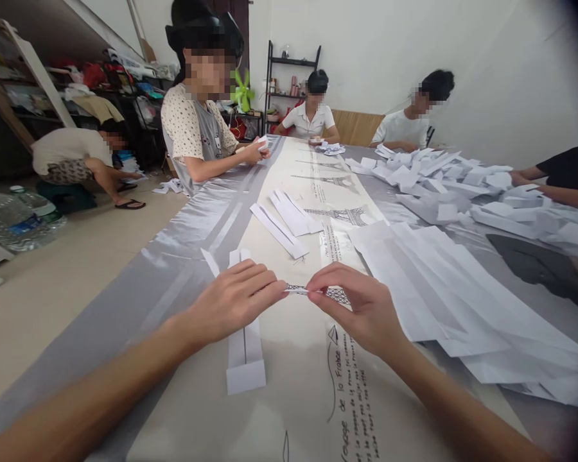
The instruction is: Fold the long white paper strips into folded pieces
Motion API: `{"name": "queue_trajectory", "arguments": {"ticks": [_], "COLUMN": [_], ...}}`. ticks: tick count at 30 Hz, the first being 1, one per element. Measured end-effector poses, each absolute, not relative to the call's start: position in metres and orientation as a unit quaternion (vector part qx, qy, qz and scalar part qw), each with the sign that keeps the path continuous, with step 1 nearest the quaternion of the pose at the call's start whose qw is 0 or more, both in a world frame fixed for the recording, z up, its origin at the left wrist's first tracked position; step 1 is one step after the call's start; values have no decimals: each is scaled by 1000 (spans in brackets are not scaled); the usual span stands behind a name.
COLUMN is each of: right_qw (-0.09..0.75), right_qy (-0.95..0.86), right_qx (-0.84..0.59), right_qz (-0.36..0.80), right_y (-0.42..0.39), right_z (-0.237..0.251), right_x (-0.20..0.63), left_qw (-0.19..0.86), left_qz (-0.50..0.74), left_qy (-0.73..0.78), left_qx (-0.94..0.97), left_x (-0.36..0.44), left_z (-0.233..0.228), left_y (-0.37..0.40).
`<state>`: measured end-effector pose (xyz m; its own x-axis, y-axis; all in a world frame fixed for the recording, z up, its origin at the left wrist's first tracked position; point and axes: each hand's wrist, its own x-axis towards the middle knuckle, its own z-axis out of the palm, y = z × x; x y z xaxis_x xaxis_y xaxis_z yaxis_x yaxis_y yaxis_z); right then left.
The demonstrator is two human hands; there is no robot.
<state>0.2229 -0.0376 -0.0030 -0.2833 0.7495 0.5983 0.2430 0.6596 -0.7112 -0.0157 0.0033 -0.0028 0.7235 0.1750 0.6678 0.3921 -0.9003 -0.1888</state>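
Note:
Between my two hands is a thin white paper strip (297, 291), seen nearly edge-on. My left hand (238, 296) is closed, pinching the strip's left end with thumb and fingers. The right end is in a thumb-and-finger pinch of my right hand (359, 301). Under my left hand lies a folded white paper piece (245, 359) with a dark lengthwise line, its middle partly covered. Farther up the table are more folded paper pieces (289, 215). A fanned stack of white paper sheets (443, 289) is beside my right hand.
The long table has a printed tablecloth (289, 417) with tower drawings. A heap of folded white papers (443, 173) covers the far right. Several people sit around it; one person (200, 122) at the left holds white paper. Another person (77, 151) crouches near the water bottles (24, 218).

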Motion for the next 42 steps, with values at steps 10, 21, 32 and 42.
{"name": "queue_trajectory", "arguments": {"ticks": [10, 21, 32, 42], "right_qw": [520, 600, 619, 506], "right_qy": [-665, -494, -424, -583], "right_qx": [-406, -496, -516, -453], "right_qz": [349, 388, 412, 447], "right_y": [-36, -21, -12, -21], "right_z": [-1, -3, -9, -1], "right_x": [225, 239, 253, 242], "left_qw": [82, -373, -500, -452], "left_qz": [-338, -227, -255, -390], "left_qy": [-211, -326, -371, -408], "left_qx": [-914, -839, -740, -690], "left_x": [-23, -45, -62, -83], "left_z": [-1, 14, 5, -9], "left_y": [11, 39, 58, 80]}}
